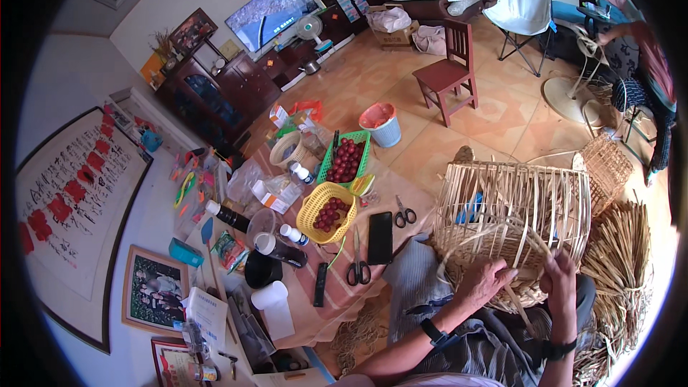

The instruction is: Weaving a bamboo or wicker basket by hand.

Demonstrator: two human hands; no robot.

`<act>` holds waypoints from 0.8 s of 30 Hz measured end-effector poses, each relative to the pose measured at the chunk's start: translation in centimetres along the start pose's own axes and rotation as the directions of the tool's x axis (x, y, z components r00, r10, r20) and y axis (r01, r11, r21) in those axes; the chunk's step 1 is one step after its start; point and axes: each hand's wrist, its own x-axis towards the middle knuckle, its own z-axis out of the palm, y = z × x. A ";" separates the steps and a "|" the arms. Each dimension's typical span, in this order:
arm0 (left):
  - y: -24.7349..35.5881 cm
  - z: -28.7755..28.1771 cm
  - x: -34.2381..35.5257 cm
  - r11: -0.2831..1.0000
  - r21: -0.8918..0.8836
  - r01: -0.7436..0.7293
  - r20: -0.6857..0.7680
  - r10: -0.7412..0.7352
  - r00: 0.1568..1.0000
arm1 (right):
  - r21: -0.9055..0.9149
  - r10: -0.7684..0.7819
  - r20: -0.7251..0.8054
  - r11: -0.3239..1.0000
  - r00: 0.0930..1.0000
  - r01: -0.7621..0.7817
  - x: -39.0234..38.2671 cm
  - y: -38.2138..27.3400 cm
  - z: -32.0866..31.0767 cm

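A half-woven straw basket [517,193] rests on its side across my lap, its upright stakes spread toward the far side. My left hand [487,279] is closed at the near edge of the weave, its fingertips pinched at a flat straw strip [517,302] that hangs down toward my lap. Close by on the right, my right hand [560,276] has its fingers closed round a pale straw strand [534,236] that curves over the basket's side. A blue item [469,209] shows between the stakes.
Left of me a cloth-covered table holds scissors [358,256], more scissors [405,211], a black phone [380,238] and a yellow basket [308,209] of red fruit. A straw bundle [620,272] stands at my right. Beyond are a red chair [448,75] and another person at the right [648,64].
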 end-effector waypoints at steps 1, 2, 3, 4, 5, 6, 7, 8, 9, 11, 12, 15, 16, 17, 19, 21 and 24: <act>0.0 -0.1 0.0 1.000 0.007 0.007 0.042 -0.007 0.999 | 0.028 0.036 0.001 0.999 0.999 -0.036 -1.6 0.9 -0.2; 0.0 -0.2 -0.1 0.999 0.032 0.006 0.067 -0.008 0.998 | 0.042 0.077 -0.014 0.996 0.997 -0.076 -2.8 1.8 -0.4; 0.0 -0.2 -0.2 1.000 -0.008 -0.004 0.062 0.005 0.998 | 0.067 0.067 0.031 0.995 0.997 -0.069 -4.1 3.2 0.2; 0.1 -0.2 -0.3 0.999 -0.032 -0.021 0.043 0.022 0.999 | 0.050 0.090 0.131 0.994 0.987 -0.097 -4.8 4.2 0.5; 0.2 0.0 -0.4 0.997 -0.052 -0.061 0.009 0.061 0.998 | -0.072 0.082 0.102 0.995 0.991 -0.075 -5.5 5.3 1.2; 0.3 0.1 -0.5 0.999 -0.034 -0.015 0.008 0.016 1.000 | -0.325 0.147 0.022 0.936 0.989 -0.132 -5.7 5.6 1.3; 0.4 0.3 -0.6 1.000 -0.010 0.008 -0.011 -0.008 1.000 | -0.292 0.074 0.085 0.955 0.994 -0.047 -5.8 6.1 1.8; 0.4 0.4 -0.6 0.999 0.016 0.032 -0.032 -0.031 0.999 | -0.300 0.019 0.115 0.954 0.993 0.016 -5.9 6.0 1.8; 0.3 0.5 -0.6 0.993 0.093 0.070 -0.017 -0.069 0.997 | -0.334 0.063 0.098 0.942 0.993 -0.027 -5.8 5.8 1.7; 0.2 0.5 -0.5 0.997 0.056 0.044 -0.007 -0.044 0.999 | -0.394 0.096 0.105 0.918 0.990 -0.047 -5.8 4.8 0.6; 0.1 0.4 -0.4 0.998 0.054 0.030 -0.002 -0.030 1.000 | -0.349 0.125 0.104 0.933 0.987 -0.082 -6.1 4.1 -0.4; 0.2 -0.7 -0.1 0.998 0.030 -0.047 0.002 0.047 0.999 | -0.025 -0.062 0.264 0.997 0.962 0.071 -6.9 3.0 -3.9; 0.6 -1.1 0.0 0.996 0.038 -0.083 0.022 0.083 0.996 | -0.081 -0.033 0.210 0.995 0.977 0.051 -7.1 3.0 -5.0; 0.6 -1.9 0.2 0.993 0.115 -0.037 0.195 0.014 0.981 | -0.079 0.004 0.180 0.997 0.984 0.010 -7.4 3.4 -5.7; 1.3 -3.0 0.1 0.930 0.282 -0.234 0.032 0.235 0.972 | -0.038 -0.002 0.161 0.999 0.987 0.008 -7.9 4.4 -6.7; 2.2 -3.8 -0.3 0.887 0.394 -0.243 -0.046 0.283 0.958 | -0.003 0.005 0.151 1.000 0.988 -0.005 -8.3 5.7 -7.0; 2.6 -4.4 -0.1 0.894 0.220 -0.391 0.091 0.380 0.920 | 0.177 -0.144 0.116 0.977 0.983 0.122 -8.1 7.1 -7.5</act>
